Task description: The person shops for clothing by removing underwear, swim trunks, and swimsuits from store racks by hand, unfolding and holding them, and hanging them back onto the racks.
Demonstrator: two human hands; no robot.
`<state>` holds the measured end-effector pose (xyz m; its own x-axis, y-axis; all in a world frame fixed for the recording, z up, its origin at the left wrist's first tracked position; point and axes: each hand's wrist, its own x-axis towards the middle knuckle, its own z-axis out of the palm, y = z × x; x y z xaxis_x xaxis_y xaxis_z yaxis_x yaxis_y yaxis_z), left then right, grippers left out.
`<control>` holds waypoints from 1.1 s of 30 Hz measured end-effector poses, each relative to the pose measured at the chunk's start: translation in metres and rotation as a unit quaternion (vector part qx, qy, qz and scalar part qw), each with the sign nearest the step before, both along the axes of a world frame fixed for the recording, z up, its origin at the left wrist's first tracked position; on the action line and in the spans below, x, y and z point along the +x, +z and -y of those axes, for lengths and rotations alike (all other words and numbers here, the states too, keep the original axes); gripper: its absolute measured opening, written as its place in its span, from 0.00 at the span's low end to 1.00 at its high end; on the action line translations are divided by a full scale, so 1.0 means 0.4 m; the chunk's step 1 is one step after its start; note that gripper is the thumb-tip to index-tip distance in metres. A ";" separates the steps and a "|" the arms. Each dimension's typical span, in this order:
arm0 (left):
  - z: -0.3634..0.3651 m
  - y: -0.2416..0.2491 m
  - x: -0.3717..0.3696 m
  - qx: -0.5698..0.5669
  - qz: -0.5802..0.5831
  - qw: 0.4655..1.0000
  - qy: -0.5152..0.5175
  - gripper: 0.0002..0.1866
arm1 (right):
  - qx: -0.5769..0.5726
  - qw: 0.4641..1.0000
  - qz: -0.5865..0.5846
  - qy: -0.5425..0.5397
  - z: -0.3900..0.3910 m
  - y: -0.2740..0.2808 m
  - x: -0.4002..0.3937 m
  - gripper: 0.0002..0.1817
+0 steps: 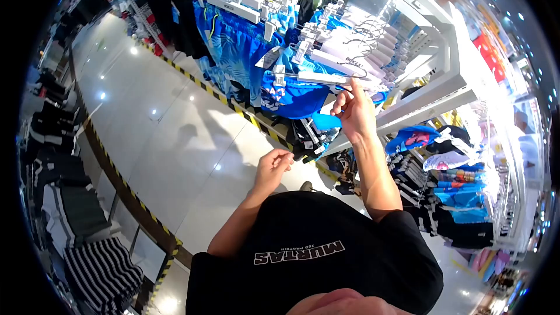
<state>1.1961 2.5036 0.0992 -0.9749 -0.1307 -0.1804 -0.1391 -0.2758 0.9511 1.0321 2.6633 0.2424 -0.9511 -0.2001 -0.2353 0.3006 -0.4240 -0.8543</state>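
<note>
My right hand [354,114] is raised at the rack, its fingers curled against the right end of a white clip hanger [315,77]. Blue printed swim shorts [291,98] hang from that hanger in front of the other garments. Just left of the palm is a bright blue piece [325,121]; whether the hand touches it, I cannot tell. My left hand [273,169] is lower and to the left, over the floor, with its fingers curled in and nothing visible in them.
More blue shorts [230,38] hang on white hangers at the upper middle. A white rack frame [429,96] slants across the right, with colourful swimwear [464,198] below it. Striped clothing [104,274] lies at the lower left. Yellow-black tape [201,84] edges the tiled floor [169,140].
</note>
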 end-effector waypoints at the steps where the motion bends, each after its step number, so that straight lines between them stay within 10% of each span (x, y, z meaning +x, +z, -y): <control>1: 0.023 -0.002 -0.007 0.001 -0.004 1.000 0.001 0.10 | 0.009 1.000 -0.006 -0.008 0.004 0.001 0.011 0.17; 11: 0.169 -0.215 -0.063 0.246 0.184 0.952 0.010 0.16 | 0.050 0.995 -0.081 -0.035 -0.057 -0.030 0.213 0.26; 21: 0.071 -0.156 -0.066 0.215 0.186 0.902 -0.324 0.41 | -0.169 0.983 -0.046 -0.054 -0.123 -0.133 0.359 0.26; 33: 0.116 -0.035 -0.058 0.340 0.122 0.902 -0.237 0.23 | -0.278 0.960 -0.006 -0.019 -0.147 -0.286 0.336 0.21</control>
<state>1.1729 2.4571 0.0850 -0.8126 0.5123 -0.2780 -0.5767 -0.6377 0.5107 1.1664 2.7221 0.1280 -0.9619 -0.2576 -0.0913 0.2682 -0.8257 -0.4963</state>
